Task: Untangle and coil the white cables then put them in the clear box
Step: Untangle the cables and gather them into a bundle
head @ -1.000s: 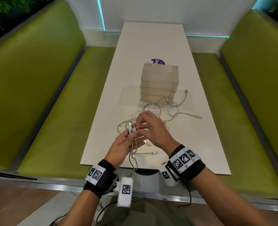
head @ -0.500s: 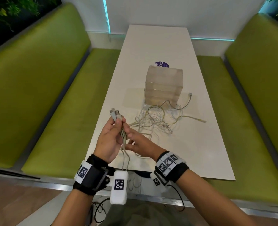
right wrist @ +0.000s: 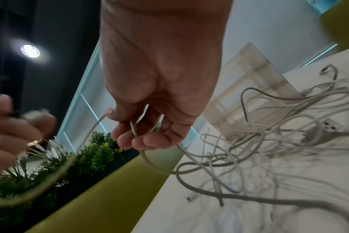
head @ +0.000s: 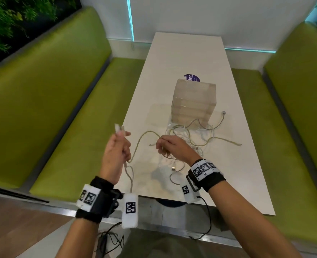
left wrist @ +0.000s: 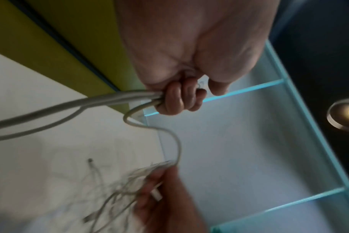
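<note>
Left hand [head: 116, 155] is gripping a bundle of cable ends [head: 119, 128], fingers curled around several strands, plugs sticking up above the fist, raised off the near left edge of the white table [head: 181, 53]. Right hand [head: 174, 148] is pinching one strand running across from the left fist. The tangle of white cables [head: 196, 135] is lying on the table against the near side of the clear box [head: 194, 101]. Which cable the right hand has is probably not resolvable; wrist view is blurred.
</note>
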### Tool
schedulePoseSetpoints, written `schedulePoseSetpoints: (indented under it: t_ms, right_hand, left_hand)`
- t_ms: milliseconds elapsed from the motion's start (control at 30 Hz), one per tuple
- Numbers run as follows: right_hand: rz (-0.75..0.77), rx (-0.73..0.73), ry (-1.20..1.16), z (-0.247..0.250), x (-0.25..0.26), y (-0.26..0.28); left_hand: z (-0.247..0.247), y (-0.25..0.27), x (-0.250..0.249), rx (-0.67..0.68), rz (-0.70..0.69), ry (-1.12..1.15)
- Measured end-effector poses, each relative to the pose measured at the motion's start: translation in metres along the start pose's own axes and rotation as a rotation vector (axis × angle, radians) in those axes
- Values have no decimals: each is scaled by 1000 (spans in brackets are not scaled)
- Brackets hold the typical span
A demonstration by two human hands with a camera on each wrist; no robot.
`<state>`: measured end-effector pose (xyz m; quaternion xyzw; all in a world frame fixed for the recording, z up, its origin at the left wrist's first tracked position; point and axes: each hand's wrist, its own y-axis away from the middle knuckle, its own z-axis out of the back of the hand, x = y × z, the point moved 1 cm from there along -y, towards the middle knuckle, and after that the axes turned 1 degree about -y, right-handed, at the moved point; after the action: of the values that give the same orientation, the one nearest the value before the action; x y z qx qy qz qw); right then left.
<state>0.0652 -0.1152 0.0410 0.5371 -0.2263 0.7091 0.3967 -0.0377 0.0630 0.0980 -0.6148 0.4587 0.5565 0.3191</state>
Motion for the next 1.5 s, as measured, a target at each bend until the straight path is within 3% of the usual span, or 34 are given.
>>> schedulePoseSetpoints:
  t_ms: [100,233,333,433,567,667,800,867,967,1133,1367,1500]
  right_hand:
    - [55,34,17,-1,11,3]
    - [102,150,146,-7,16,9]
    - [104,134,177,-7,15,11]
    - [85,141,171,-11,11,8]
    - [-10,182,387,-8,-18,-4]
    - [-87,56,428,8,-45,-12]
    - [-62,-81,348,25,-50,-16]
    - [-37,-117,330,28,-48,-17]
    - [19,-185,372,29,-43,-17]
    - [158,-141,472,21,-17,-9]
    - [101,-162,544,26,-13,-7]
    - [95,-201,536,24,-22,-9]
  left_hand:
    - [-17,-8,30,35,67,-190]
    - [-30,-17,43,80,138,-108]
    - [-37,-23,44,167,164,-100]
    - [-40,-27,42,92,131,-122]
    - [-37,-26,26,-4,25,-18]
    - [-25,-25,1,-71,-32,163]
    - [-2,-26,-19,-133,-91,267]
    - [3,-27,-12,-142,-85,193]
    - [-3,-32,12,-111,-20,-91]
    - [-41,-40,55,86,81,-449]
    - [-67,-39,59,317,7,-660]
    - [-70,-36,41,237,-52,-637]
